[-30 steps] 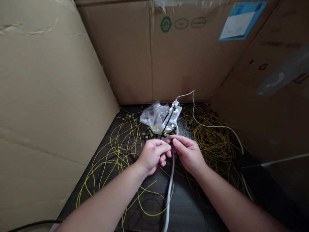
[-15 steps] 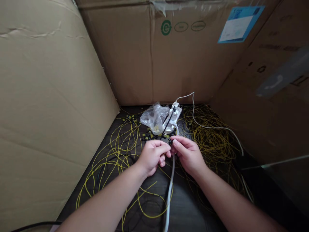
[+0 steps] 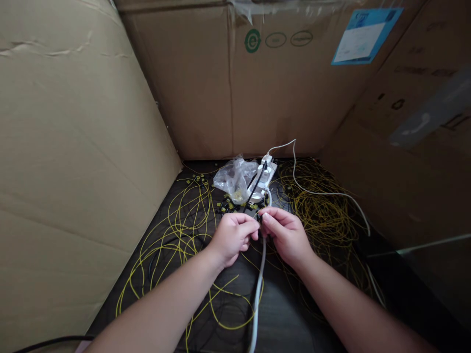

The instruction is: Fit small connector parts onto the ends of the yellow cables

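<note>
My left hand [image 3: 233, 238] is closed in a pinch, and a short bit of thin yellow wire [image 3: 256, 214] shows at its fingertips. Close against it, my right hand [image 3: 289, 235] pinches something small and dark, mostly hidden by the fingers. Both hands meet above the dark tabletop [image 3: 285, 304]. A thick white cable [image 3: 259, 294] runs beneath them toward me. Loose loops of yellow wire [image 3: 142, 260] spread out left of my left hand. Just beyond the fingertips lie several small black and yellow pieces [image 3: 227, 206].
A white power strip [image 3: 257, 189] with plugs stands behind the hands, beside a crumpled clear plastic bag [image 3: 237, 179]. To the right lies a tangled heap of yellow wire [image 3: 324, 211], crossed by a thin white cord [image 3: 320, 193]. Cardboard walls [image 3: 184, 83] enclose the left, back and right.
The hands stay almost in place, with fingertips close together. The left hand's lower fingers have curled in slightly.
</note>
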{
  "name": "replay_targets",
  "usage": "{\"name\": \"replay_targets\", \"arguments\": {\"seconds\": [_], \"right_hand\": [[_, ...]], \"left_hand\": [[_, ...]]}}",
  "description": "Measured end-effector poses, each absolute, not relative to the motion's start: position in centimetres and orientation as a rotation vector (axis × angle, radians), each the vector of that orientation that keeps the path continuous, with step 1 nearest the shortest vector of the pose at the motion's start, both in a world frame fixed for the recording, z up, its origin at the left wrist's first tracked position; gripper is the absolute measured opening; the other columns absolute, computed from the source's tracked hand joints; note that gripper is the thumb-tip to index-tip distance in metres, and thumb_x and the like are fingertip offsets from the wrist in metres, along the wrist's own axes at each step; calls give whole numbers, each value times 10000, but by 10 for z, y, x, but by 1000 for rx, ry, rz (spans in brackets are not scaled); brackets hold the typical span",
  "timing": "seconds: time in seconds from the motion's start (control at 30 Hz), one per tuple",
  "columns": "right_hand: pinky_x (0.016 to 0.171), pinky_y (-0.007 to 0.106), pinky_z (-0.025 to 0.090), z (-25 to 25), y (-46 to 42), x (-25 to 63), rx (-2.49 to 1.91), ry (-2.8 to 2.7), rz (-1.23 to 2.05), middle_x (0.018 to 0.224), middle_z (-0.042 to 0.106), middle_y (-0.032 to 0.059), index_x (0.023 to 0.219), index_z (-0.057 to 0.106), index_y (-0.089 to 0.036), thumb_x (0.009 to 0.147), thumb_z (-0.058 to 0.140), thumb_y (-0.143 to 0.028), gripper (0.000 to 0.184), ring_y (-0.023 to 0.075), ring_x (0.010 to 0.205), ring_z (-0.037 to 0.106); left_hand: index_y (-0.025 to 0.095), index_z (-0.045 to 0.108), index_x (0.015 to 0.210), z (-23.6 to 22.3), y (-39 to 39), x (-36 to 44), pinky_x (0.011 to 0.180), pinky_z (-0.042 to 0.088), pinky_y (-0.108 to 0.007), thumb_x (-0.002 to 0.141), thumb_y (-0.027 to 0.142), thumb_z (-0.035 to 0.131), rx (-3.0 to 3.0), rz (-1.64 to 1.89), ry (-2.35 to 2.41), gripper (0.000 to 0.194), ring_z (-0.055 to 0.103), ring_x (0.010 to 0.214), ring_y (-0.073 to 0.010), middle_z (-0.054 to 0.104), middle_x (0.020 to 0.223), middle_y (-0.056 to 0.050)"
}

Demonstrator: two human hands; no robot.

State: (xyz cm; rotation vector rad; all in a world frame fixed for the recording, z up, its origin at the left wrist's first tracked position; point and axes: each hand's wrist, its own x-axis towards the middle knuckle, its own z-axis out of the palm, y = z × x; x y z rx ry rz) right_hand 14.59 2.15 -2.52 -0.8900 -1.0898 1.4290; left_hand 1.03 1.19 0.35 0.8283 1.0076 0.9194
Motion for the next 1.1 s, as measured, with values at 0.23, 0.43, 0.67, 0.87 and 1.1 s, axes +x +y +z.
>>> {"name": "replay_targets", "arguments": {"seconds": [0.23, 0.43, 0.67, 0.87, 1.1], "right_hand": [[482, 207, 379, -24, 21, 146, -915, -1119, 1422, 617, 548, -6, 841, 651, -171, 722, 651, -317, 188, 74, 507, 449], [470, 213, 378, -25, 22, 145, -925, -1080, 1409, 589, 530, -17, 848, 644, -175, 708, 659, -328, 208, 74, 488, 437], [466, 219, 369, -27, 23, 145, -899, -1057, 1383, 524, 473, -37, 879, 624, -172, 748, 625, -336, 209, 74, 465, 425], [461, 223, 374, -27, 23, 145, -911, -1046, 1389, 517, 467, -39, 884, 622, -171, 742, 627, -351, 229, 76, 460, 425], [461, 215, 369, -27, 23, 145, -901, -1036, 1390, 517, 463, -42, 887, 623, -170, 752, 623, -331, 210, 70, 463, 420]], "left_hand": [[118, 540, 554, -2, 12, 11, 337, 131, -180, 663, 251, 614, 880, 945, 1032, 187, 261, 336, -8, 498, 479, 12], [124, 547, 609, -2, 11, 12, 338, 177, -172, 669, 316, 635, 861, 977, 1027, 220, 289, 340, -9, 514, 508, 15], [105, 585, 707, 3, 12, 12, 375, 237, -179, 678, 242, 635, 801, 1034, 959, 149, 348, 402, -28, 551, 567, -14], [103, 557, 647, 2, 12, 12, 382, 246, -181, 676, 192, 621, 793, 1020, 975, 113, 360, 413, -34, 552, 559, -23], [107, 551, 637, 2, 12, 13, 379, 255, -186, 694, 210, 609, 846, 1008, 983, 132, 360, 397, -32, 555, 564, -19]]}}
